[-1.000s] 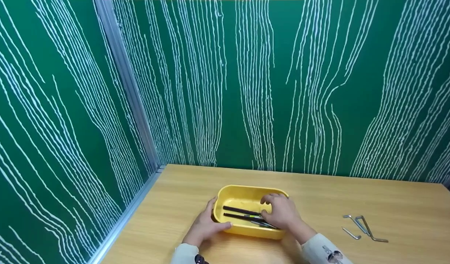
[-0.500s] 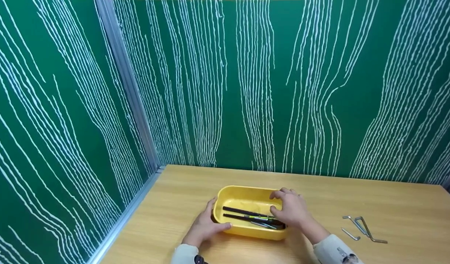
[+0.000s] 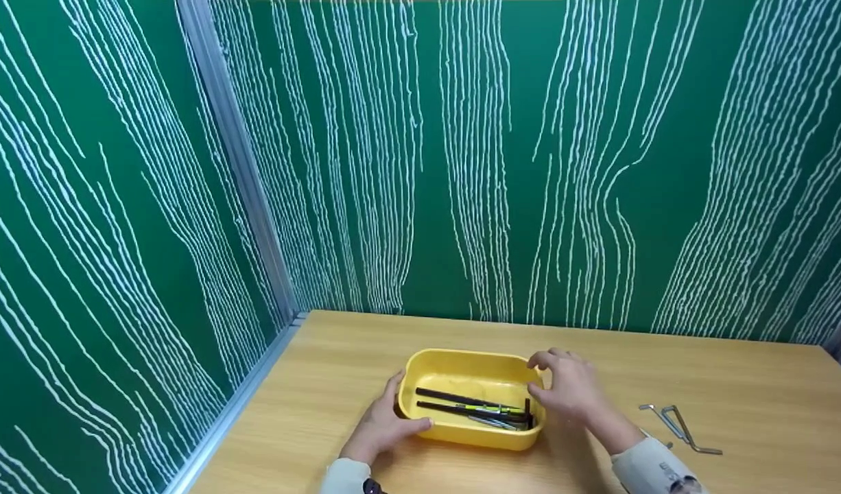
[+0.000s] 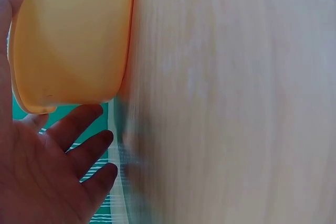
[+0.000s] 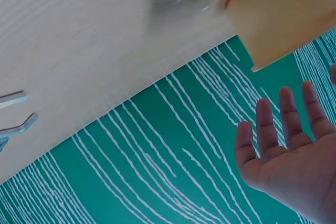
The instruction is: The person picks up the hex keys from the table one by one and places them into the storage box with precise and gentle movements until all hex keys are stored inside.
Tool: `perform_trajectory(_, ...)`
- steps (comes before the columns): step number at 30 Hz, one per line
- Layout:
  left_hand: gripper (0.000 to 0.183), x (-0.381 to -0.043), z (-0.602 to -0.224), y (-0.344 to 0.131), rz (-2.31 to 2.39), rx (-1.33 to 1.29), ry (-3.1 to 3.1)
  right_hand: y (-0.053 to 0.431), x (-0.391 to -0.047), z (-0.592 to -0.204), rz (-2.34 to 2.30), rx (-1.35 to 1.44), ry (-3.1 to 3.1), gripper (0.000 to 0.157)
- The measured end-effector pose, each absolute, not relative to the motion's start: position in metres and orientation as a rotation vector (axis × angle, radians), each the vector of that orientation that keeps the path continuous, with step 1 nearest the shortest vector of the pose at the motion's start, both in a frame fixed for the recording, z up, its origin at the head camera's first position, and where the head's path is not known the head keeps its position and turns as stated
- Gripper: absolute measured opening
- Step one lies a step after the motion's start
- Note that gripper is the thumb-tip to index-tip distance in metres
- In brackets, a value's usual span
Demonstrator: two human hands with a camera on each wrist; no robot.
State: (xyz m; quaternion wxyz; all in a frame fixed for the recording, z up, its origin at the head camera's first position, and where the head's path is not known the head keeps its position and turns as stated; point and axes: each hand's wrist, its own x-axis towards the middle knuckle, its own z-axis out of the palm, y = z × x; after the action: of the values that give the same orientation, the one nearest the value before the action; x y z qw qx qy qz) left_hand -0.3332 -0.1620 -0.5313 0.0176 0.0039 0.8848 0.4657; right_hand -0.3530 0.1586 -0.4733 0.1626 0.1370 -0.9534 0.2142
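A yellow plastic bin [image 3: 475, 438] stands on the table, holding several long black hex keys [image 3: 455, 397] and some thinner silver and yellow-green pieces that I cannot identify. My left hand [image 3: 386, 425] holds the bin's left end, thumb on the near rim and fingers round the far side. In the left wrist view, that hand [image 4: 47, 166] has its fingers spread under the bin's end [image 4: 79, 35]. My right hand [image 3: 575, 387] hovers at the right rim, fingers loosely bent, holding nothing. The right wrist view shows this hand [image 5: 294, 156] just apart from the bin [image 5: 286, 17].
Several silver hex keys [image 3: 686, 432] lie on the wooden table [image 3: 352, 336] to the right, one partly behind my right sleeve [image 3: 657, 466]. Green walls [image 3: 475, 171] with white wavy lines stand behind and at the left, joined by a metal post [image 3: 242, 158].
My right hand has drawn back from inside the bin to its right rim, uncovering the hex keys' right ends. The left hand and the bin have stayed nearly still.
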Motion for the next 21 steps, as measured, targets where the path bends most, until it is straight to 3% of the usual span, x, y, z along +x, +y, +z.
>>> perform_trajectory(21,0.109,-0.335,-0.531,-0.16,1.436,-0.065,2.726,0.211,-0.347,-0.468,0.468,0.404,-2.704,0.024)
